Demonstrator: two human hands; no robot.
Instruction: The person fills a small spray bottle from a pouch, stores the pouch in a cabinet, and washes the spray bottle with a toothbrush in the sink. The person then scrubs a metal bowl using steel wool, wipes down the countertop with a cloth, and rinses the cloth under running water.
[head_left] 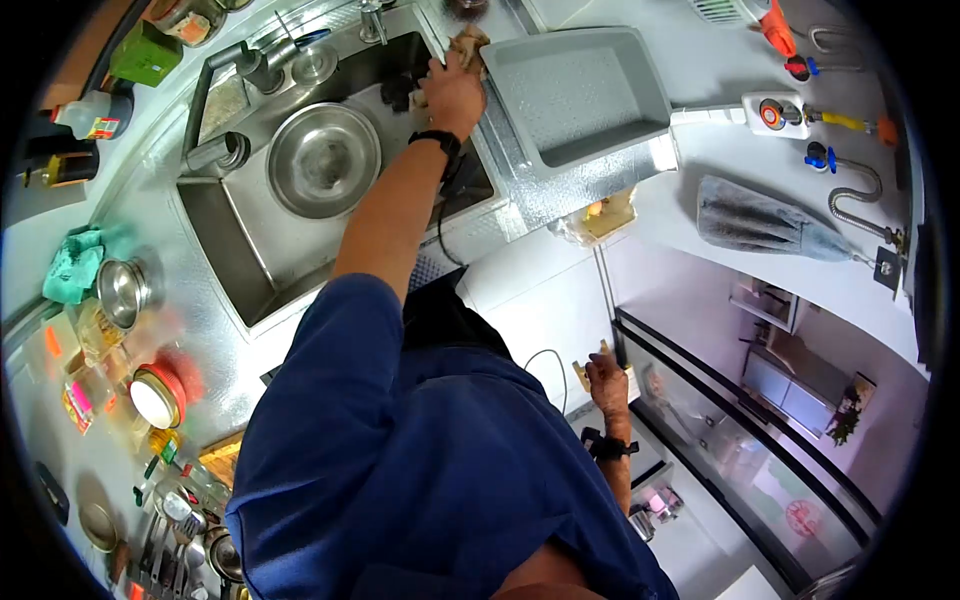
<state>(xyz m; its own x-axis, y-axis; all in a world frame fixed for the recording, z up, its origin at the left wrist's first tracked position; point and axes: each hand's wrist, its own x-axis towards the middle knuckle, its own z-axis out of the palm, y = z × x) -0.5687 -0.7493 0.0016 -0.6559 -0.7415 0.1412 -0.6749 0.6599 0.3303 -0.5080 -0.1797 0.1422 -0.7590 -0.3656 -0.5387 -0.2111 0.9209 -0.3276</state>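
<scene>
My left hand, with a black band at the wrist, reaches over the far right corner of the steel sink. Its fingers are closed on a crumpled brown cloth at the sink's rim. Dark scraps lie in the sink beside the hand. A round steel basin sits in the sink to the left. Low at my right side, my right hand has bent fingers near a tan piece by a dark frame; what they hold, if anything, is unclear.
A grey plastic tray stands right of the sink. The black faucet is at the left rim. Bowls, a steel pot and utensils crowd the left counter. A grey towel hangs at the right, above dark rails.
</scene>
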